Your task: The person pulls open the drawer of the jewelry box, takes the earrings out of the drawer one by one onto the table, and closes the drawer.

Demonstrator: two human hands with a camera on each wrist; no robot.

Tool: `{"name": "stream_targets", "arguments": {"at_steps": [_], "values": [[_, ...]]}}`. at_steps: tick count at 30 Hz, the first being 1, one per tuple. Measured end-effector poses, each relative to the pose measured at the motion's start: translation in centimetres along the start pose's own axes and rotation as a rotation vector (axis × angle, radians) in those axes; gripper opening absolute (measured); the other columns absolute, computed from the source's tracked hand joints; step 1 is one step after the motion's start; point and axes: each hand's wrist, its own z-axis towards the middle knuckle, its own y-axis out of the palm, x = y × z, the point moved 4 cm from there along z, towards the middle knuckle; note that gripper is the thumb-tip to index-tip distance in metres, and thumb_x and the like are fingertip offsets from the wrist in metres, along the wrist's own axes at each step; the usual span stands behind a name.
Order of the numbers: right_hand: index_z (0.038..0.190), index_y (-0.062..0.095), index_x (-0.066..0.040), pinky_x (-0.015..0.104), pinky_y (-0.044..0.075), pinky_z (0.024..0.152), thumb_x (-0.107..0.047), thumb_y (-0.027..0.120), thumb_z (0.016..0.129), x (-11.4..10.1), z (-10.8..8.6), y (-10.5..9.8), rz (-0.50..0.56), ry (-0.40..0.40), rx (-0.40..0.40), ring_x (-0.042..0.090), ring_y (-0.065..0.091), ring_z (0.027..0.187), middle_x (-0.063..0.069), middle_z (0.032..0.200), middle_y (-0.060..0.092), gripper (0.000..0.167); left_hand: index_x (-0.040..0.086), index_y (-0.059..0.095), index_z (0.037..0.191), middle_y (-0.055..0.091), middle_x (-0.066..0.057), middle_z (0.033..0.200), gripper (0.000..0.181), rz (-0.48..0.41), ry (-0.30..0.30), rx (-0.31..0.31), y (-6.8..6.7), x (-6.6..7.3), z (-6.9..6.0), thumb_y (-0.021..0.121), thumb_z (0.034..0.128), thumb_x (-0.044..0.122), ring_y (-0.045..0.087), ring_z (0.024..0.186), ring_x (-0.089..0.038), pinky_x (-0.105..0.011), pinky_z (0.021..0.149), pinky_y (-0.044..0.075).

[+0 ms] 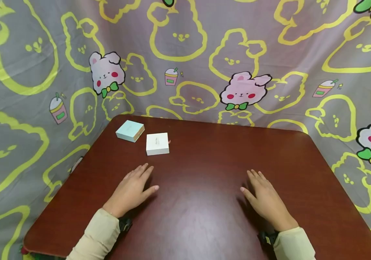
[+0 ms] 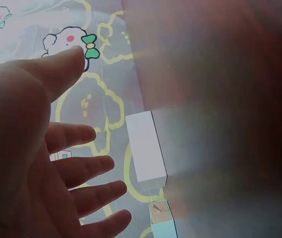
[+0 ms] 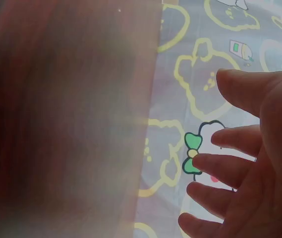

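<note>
In the head view my left hand point(image 1: 129, 191) is at the left of the table, fingers extended and thumb apart, holding nothing. Beyond its fingertips sits a white box point(image 1: 157, 143) with small print on its lid. Farther back and to the left lies a light blue box point(image 1: 130, 130) with a tan side. My right hand point(image 1: 267, 201) is on the other side, its fingers straight and its grasp bare. The left wrist view also catches the white box point(image 2: 146, 148) and part of the light blue box point(image 2: 163, 225) past the fingers.
The dark red-brown table point(image 1: 211, 173) has rounded corners. A grey cloth point(image 1: 192, 43) with yellow outlines and cartoon rabbits hangs along its back and sides. Something small and reddish point(image 1: 169, 142) shows at the white box's right edge.
</note>
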Motion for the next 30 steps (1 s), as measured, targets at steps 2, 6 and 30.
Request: {"name": "stream_targets", "arguments": {"at_steps": [2, 6, 30], "values": [[0.147, 0.036, 0.005, 0.059, 0.024, 0.107, -0.036, 0.060, 0.097, 0.0, 0.1, 0.0, 0.000, 0.001, -0.011, 0.046, 0.024, 0.139, 0.026, 0.148, 0.035, 0.068, 0.001, 0.045, 0.144, 0.040, -0.023, 0.146, 0.075, -0.003, 0.007, 0.008, 0.0, -0.1, 0.1, 0.062, 0.0913, 0.052, 0.039, 0.133, -0.041, -0.056, 0.105, 0.032], [0.147, 0.037, 0.002, 0.058, 0.026, 0.106, -0.038, 0.059, 0.097, -0.2, 0.5, 0.2, 0.012, 0.000, -0.021, 0.044, 0.027, 0.138, 0.023, 0.149, 0.036, 0.068, -0.001, 0.047, 0.142, 0.043, -0.024, 0.144, 0.074, 0.000, 0.017, 0.040, -0.1, -0.5, 0.5, 0.063, 0.0907, 0.051, 0.042, 0.131, -0.040, -0.056, 0.103, 0.035], [0.144, 0.046, -0.006, 0.054, 0.037, 0.101, -0.034, 0.063, 0.096, -2.4, 4.3, 1.6, 0.094, -0.054, -0.038, 0.033, 0.046, 0.129, 0.013, 0.141, 0.050, 0.059, -0.002, 0.045, 0.142, 0.044, -0.025, 0.142, 0.074, -0.018, 0.013, 0.052, -0.7, -3.0, 3.1, 0.063, 0.0914, 0.049, 0.048, 0.126, -0.039, -0.055, 0.096, 0.041]]}}
